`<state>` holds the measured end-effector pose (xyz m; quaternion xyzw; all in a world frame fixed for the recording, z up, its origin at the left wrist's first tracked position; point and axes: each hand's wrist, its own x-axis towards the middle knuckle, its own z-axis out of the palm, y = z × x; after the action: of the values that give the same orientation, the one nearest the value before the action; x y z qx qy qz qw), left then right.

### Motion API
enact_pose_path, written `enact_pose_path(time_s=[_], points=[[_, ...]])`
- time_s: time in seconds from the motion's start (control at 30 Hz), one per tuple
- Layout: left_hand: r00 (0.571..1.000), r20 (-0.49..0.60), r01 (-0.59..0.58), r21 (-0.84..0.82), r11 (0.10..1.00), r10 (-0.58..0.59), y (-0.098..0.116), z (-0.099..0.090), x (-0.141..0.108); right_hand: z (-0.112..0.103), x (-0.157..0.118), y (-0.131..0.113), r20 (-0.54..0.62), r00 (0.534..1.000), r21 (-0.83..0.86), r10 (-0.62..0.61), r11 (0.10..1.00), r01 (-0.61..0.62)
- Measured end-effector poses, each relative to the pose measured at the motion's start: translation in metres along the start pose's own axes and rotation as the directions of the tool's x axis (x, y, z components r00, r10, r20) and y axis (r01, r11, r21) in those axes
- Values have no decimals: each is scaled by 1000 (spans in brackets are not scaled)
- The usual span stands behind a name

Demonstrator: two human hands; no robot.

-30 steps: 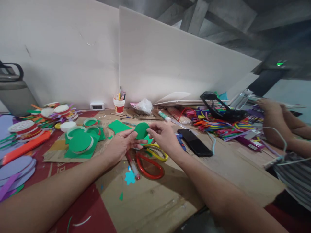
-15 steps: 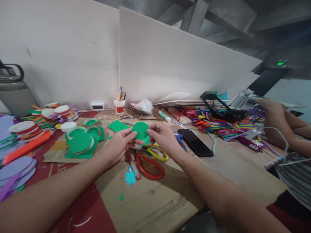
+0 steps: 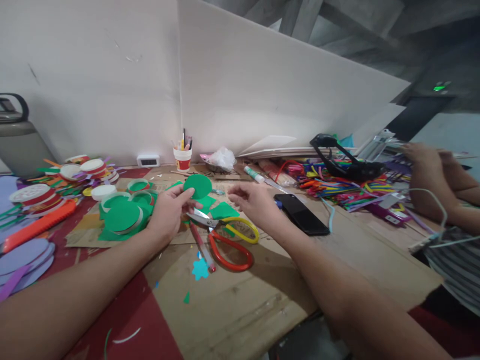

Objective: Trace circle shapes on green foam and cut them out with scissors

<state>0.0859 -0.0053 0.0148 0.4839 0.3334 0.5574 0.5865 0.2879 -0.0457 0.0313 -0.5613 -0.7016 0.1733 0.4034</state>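
Note:
Between the thumb and fingers of my left hand [image 3: 168, 210] is a green paper circle [image 3: 198, 186], held up by its left edge. My right hand [image 3: 252, 200] hovers apart from it on the right, fingers loosely bent and holding nothing I can see. Below both hands lie scissors [image 3: 231, 254] with one red and one yellow handle, a red pen [image 3: 203, 247] and green paper scraps [image 3: 224, 210]. Left of my left hand, another green circle [image 3: 122, 216] rests on a cup-like ring among several green-lined rings.
A black phone [image 3: 303, 214] lies right of my right hand. Behind are a cup of pens [image 3: 183, 159], a glue stick [image 3: 254, 174] and colourful pipe cleaners [image 3: 330, 182]. A bottle [image 3: 24, 145] stands far left; another person's arm [image 3: 431, 185] is at right.
My right hand has let go of the green circle and moved slightly away. My left hand has carried the circle left and up, uncovering the scissor blades.

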Motion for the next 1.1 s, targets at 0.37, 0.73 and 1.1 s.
enact_pose_path(time_s=[0.37, 0.73, 1.1], points=[[990, -96, -88, 135, 987, 102, -14, -10, 6, 25, 1, -3, 183, 956, -564, 228, 821, -88], [995, 1, -102, 182, 978, 103, -9, -12, 3, 28, 31, -9, 136, 968, -457, 212, 880, -129], [999, 20, -26, 37, 999, 25, -8, -11, 7, 17, 36, 8, -222, 956, 85, 193, 980, -178]])
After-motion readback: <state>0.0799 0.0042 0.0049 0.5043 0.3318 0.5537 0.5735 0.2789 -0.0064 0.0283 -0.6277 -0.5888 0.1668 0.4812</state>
